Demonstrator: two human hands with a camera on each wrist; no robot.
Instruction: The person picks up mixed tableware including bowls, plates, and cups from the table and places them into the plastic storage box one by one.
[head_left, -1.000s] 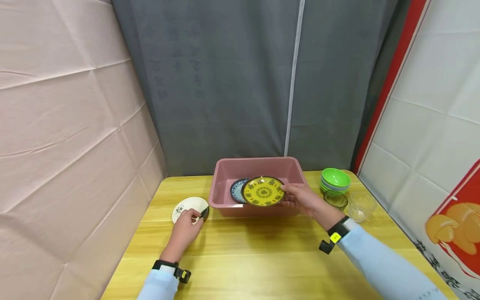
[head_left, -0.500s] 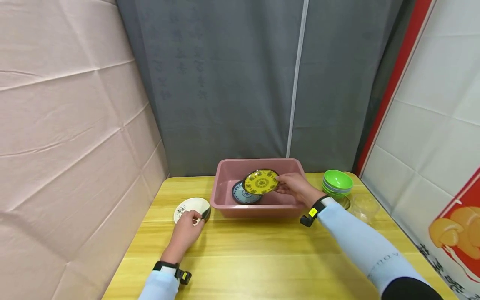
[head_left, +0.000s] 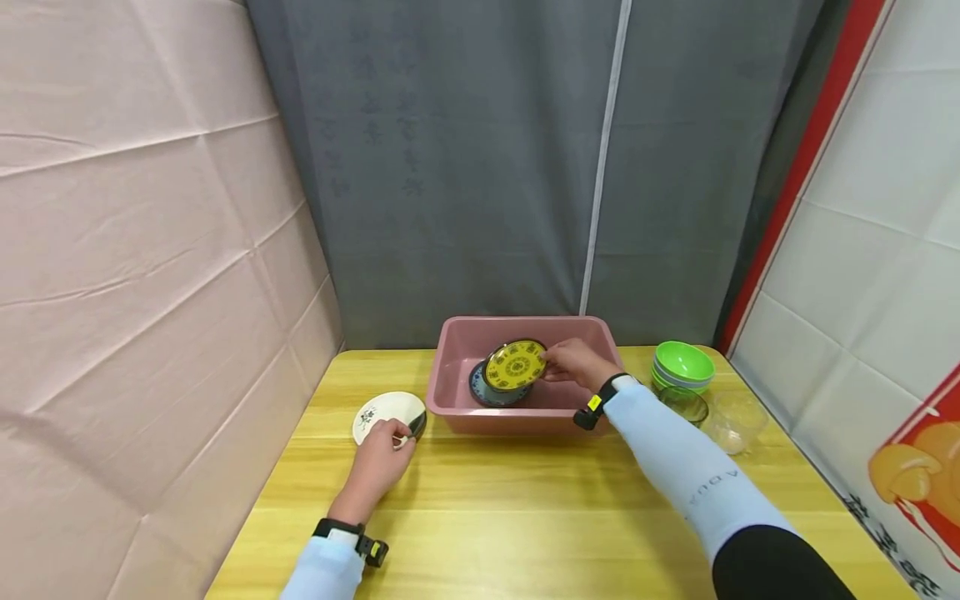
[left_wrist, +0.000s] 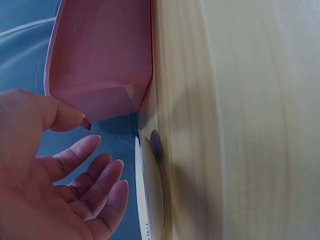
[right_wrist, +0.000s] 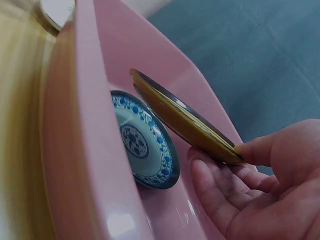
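My right hand (head_left: 576, 364) pinches the right rim of a yellow patterned plate (head_left: 516, 365) with a dark edge, thumb on one face and fingers on the other. The plate is tilted inside a pink basin (head_left: 495, 423). Beneath it lies a blue-and-white patterned plate (right_wrist: 157, 142), partly covered in the head view. My left hand (left_wrist: 60, 170) hovers beside a white plate (head_left: 390, 407) on the table, fingers loosely bent and thumb apart from them, with nothing gripped. A dark patch shows at that plate's right edge; what it is cannot be told.
Stacked bowls, a green one (head_left: 684, 362) on top, stand at the table's back right. A dark-tinted glass bowl (head_left: 684, 407) and a clear glass one (head_left: 735, 422) are in front of them. A grey curtain (head_left: 465, 167) hangs behind the wooden table (head_left: 480, 517).
My right hand has moved left and deeper into the basin, taking the yellow plate over the blue one. The left hand has stayed almost in place by the white plate.
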